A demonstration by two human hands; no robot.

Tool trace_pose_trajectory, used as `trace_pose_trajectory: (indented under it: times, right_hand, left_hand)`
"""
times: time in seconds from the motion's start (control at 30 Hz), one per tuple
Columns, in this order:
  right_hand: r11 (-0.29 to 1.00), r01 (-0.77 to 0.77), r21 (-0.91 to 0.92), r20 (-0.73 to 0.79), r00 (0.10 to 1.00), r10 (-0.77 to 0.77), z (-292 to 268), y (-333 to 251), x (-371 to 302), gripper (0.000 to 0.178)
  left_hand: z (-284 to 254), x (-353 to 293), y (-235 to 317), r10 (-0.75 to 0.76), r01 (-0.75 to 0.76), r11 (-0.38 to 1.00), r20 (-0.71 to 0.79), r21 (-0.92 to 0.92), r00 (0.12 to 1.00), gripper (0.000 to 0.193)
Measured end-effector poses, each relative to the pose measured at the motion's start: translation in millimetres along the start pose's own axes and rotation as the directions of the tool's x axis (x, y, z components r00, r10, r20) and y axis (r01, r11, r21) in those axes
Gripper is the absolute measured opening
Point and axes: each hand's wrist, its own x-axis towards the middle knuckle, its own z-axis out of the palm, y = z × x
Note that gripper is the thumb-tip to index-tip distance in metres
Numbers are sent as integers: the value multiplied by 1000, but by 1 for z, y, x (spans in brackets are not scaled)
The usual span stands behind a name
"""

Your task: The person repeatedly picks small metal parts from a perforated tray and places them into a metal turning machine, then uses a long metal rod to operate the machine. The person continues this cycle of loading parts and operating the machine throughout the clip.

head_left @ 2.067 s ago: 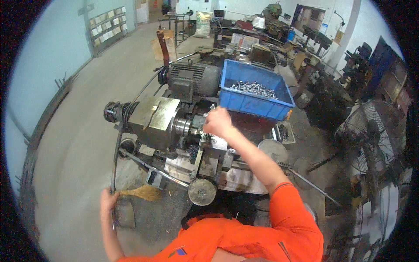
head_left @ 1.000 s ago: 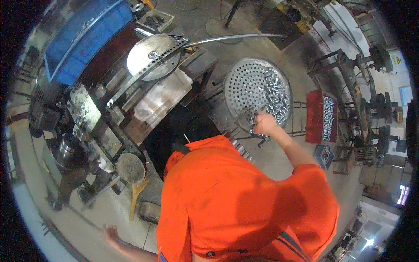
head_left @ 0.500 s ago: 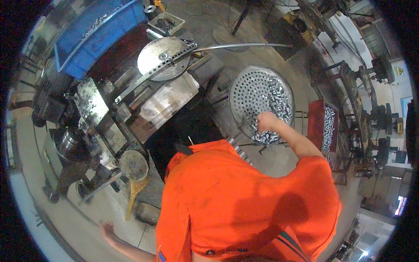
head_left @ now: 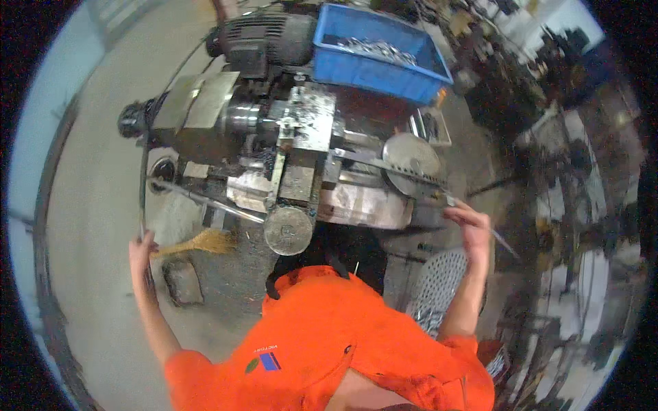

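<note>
On the left, my left hand [head_left: 142,252] is closed around the lower end of a long dark rod [head_left: 144,185], which runs up beside a lathe-like machine [head_left: 199,109]. My right hand [head_left: 474,229] is raised at the right, its fingers bent together near the outer end of a flat metal lever with a row of holes [head_left: 404,168]. Motion blurs what its fingertips hold. The lever crosses a round metal plate [head_left: 418,147]. Below my right hand, a perforated round tray [head_left: 439,277] bears small shiny metal parts, partly hidden by my forearm.
A blue bin [head_left: 377,85] of small metal parts stands behind the machine, beside a large motor [head_left: 288,41]. A round metal disc [head_left: 288,231] juts toward me. A straw broom [head_left: 205,242] lies on the floor at the left. A red container [head_left: 490,353] shows at the lower right.
My view has swung left toward the machine. My right hand has left the metal parts on the perforated tray and moved up to the lever. My left hand has closed on the rod.
</note>
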Motion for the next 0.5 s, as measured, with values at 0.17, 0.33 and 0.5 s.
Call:
trace_pose_trajectory:
  times: [0.17,0.33,0.5]
  right_hand:
    - [884,457,99,491,750,-443,143,-75,104,44]
    - [492,867,-86,616,434,-657,253,-157,156,35]
    - [506,741,-441,797,583,-160,330,-150,196,27]
  left_hand:
    - [-15,-30,-16,80,-20,819,-79,573,994,39]
    - [-11,-62,-26,117,-15,771,-118,637,986,38]
    - [0,-84,-35,209,-48,850,-253,524,944,33]
